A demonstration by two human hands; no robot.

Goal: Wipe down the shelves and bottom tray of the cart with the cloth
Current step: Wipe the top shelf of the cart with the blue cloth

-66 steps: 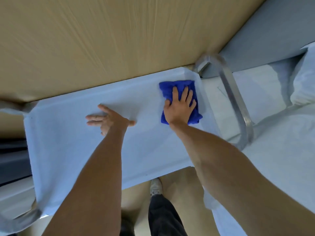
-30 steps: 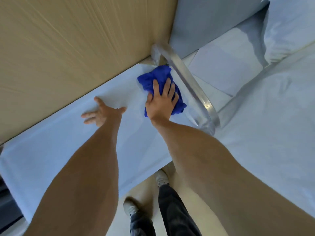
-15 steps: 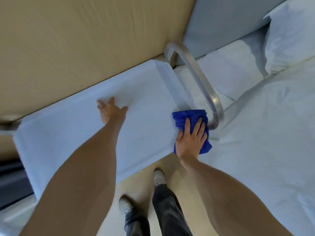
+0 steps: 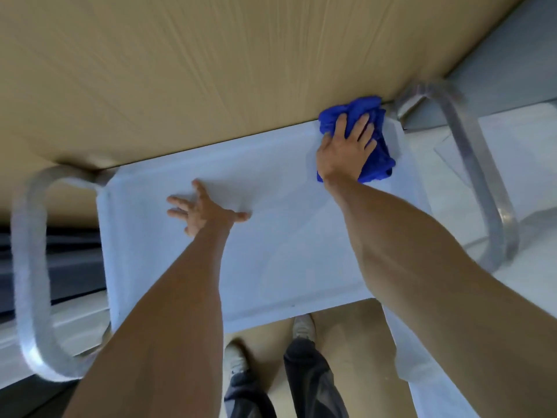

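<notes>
The cart's white top shelf (image 4: pixel 271 251) fills the middle of the head view. A bunched blue cloth (image 4: pixel 373 128) lies in the shelf's far right corner, against the wooden wall. My right hand (image 4: pixel 343 149) presses flat on the cloth with fingers spread. My left hand (image 4: pixel 205 211) rests on the shelf's middle-left with fingers splayed, holding nothing. The lower shelves and bottom tray are hidden under the top shelf.
Metal cart handles loop at the left end (image 4: pixel 30 282) and right end (image 4: pixel 479 182). A tan wooden wall (image 4: pixel 211 70) runs along the far side. A white bed (image 4: pixel 518 140) lies to the right. My shoes (image 4: pixel 301 327) stand on the floor below.
My right hand has pushed the cloth from the shelf's near right edge back up into the far right corner. My left hand has stayed pressed on the shelf. The camera has shifted.
</notes>
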